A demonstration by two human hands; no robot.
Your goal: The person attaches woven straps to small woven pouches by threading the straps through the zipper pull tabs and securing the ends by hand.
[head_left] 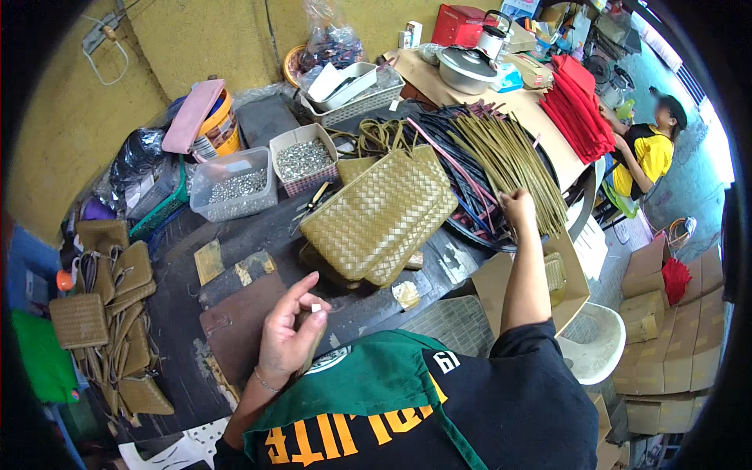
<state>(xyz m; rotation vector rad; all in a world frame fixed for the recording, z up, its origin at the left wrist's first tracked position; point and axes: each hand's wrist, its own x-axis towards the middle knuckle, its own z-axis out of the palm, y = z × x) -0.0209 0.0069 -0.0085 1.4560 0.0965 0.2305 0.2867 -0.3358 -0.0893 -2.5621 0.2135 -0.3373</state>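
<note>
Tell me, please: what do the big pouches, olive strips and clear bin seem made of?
Big pouches: satiny leather or imitation, probably; the weave catches light. Olive strips: perhaps the same, duller, being thin, similarly coloured. Clear bin: likely plastic, smooth; it looks translucent.

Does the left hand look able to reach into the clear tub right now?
Probably yes, with a stretch: the clear tub is open-topped, and only flat scraps show between it and the left hand; woven bags lie to the right.
</note>
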